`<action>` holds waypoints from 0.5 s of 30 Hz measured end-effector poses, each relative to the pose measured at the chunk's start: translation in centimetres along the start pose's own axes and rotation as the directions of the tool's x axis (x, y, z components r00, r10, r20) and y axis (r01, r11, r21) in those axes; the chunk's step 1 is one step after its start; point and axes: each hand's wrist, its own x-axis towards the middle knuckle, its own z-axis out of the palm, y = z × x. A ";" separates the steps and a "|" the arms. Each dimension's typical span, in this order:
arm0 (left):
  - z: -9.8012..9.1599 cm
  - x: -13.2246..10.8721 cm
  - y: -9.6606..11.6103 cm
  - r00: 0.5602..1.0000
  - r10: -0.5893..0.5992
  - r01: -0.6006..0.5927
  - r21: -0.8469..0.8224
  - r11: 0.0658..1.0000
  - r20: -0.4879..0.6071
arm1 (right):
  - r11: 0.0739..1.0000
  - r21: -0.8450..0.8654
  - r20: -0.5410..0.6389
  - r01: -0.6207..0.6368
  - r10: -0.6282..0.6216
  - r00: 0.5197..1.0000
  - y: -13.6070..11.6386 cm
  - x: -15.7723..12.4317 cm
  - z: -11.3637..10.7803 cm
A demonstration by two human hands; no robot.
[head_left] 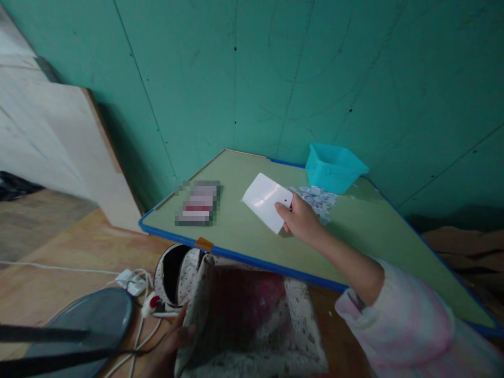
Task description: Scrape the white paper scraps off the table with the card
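Note:
My right hand (pixel 297 215) pinches one corner of a glossy white card (pixel 264 199) between thumb and fingers. The card has rounded corners and a small dark hole near my thumb, and it is tilted over the pale green table (pixel 244 241). Just behind this hand lies a pile of white paper scraps (pixel 319 200), partly covered by it. At the lower left, my left hand (pixel 175 338) is closed on the side of a patterned fabric bin (pixel 197 310). The bin stands below the table's front edge, with a dark reddish, stained inside. Some of the left fingers are hidden.
A turquoise plastic basket (pixel 334 168) stands at the table's back right. A blurred-out flat object (pixel 198 203) lies on the left. Below are a round spotted bag (pixel 189 275), a grey stool (pixel 90 320), white cables and a power strip (pixel 132 283). A green wall (pixel 236 79) rises behind.

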 end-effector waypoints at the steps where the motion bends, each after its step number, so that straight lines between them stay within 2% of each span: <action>1: -0.2 0.5 -0.2 0.999 0.044 -0.043 0.021 0.999 -0.013 | 1.000 -0.016 -0.009 0.004 -0.004 1.000 -0.1 -0.1 -0.1; 4: -0.5 1.4 -0.7 0.993 0.111 -0.109 0.056 0.992 -0.034 | 0.999 -0.049 -0.017 0.022 -0.023 1.000 -0.3 -0.8 -0.5; 6: -0.4 1.6 -0.9 0.995 0.102 -0.102 0.038 0.994 0.002 | 0.999 -0.048 -0.004 0.022 -0.022 1.000 -0.4 -1.8 -0.9; 9: -0.4 1.5 -1.0 0.987 0.156 -0.158 0.077 0.984 0.038 | 1.000 -0.023 0.015 -0.019 0.020 1.000 -0.1 -3.9 -1.8; 12: -0.5 1.7 -1.1 0.978 0.206 -0.202 0.154 0.967 -0.011 | 0.996 -0.014 0.013 -0.092 0.093 0.996 1.1 -6.1 -3.1; 15: -0.7 2.2 -1.3 0.974 0.218 -0.202 0.203 0.958 -0.059 | 0.986 0.000 -0.050 -0.166 0.166 0.985 3.0 -7.6 -4.7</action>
